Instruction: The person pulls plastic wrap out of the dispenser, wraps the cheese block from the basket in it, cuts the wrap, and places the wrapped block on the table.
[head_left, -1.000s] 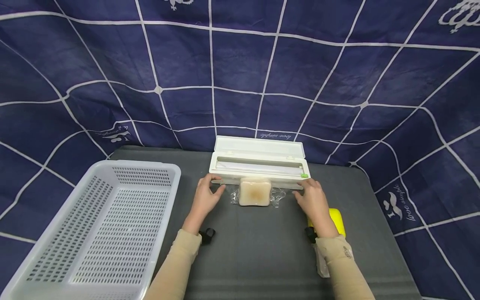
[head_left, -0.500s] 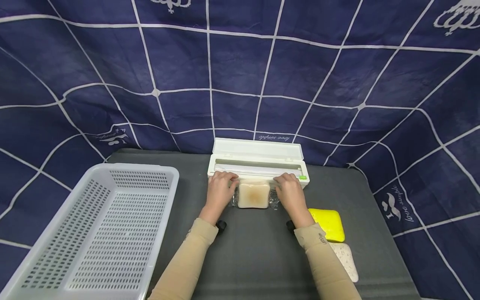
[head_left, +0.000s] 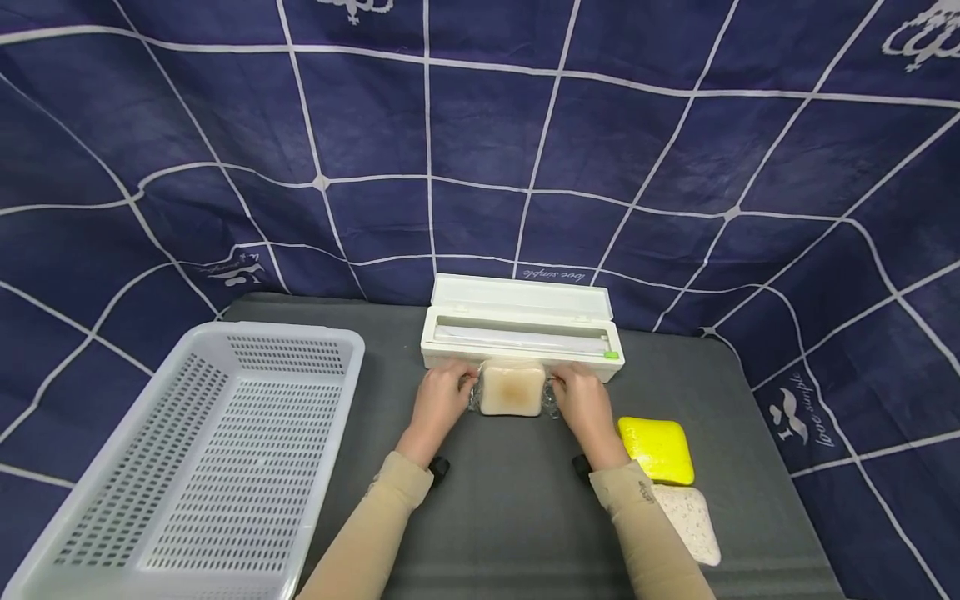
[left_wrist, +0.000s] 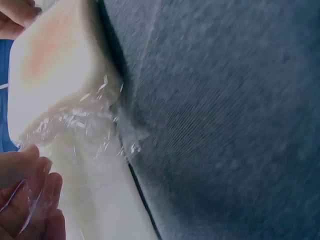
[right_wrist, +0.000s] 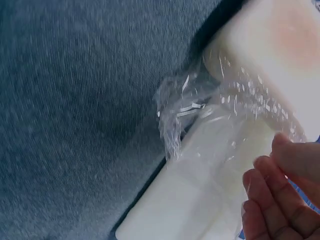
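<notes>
A white bread slice (head_left: 512, 392) with a browned middle lies in front of a white cling film dispenser (head_left: 442, 357). Clear cling film (right_wrist: 187, 107) covers the slice and bunches up at both its sides. My left hand (head_left: 438, 404) is at the slice's left far corner, thumb and fingers pinching the film there. On the other side my right hand (head_left: 585, 407) pinches the film by the right far corner. In both wrist views the film stretches from the fingertips (left_wrist: 30, 152) over the slice's edge. The dispenser's lid (head_left: 525, 296) is raised, showing the film roll (head_left: 521, 337) inside.
To the left stands a large white perforated basket (head_left: 350, 400). A yellow rounded block (head_left: 657, 451) and a speckled white slab (head_left: 688, 523) lie beside my right forearm. A green slider (head_left: 612, 355) sits at the dispenser's right end. Behind the grey table (head_left: 510, 500) hangs a blue checked cloth (head_left: 480, 125).
Both hands have come inward from the dispenser's ends to the slice's sides and taken hold of the film. The yellow block and speckled slab have come out from behind the right arm.
</notes>
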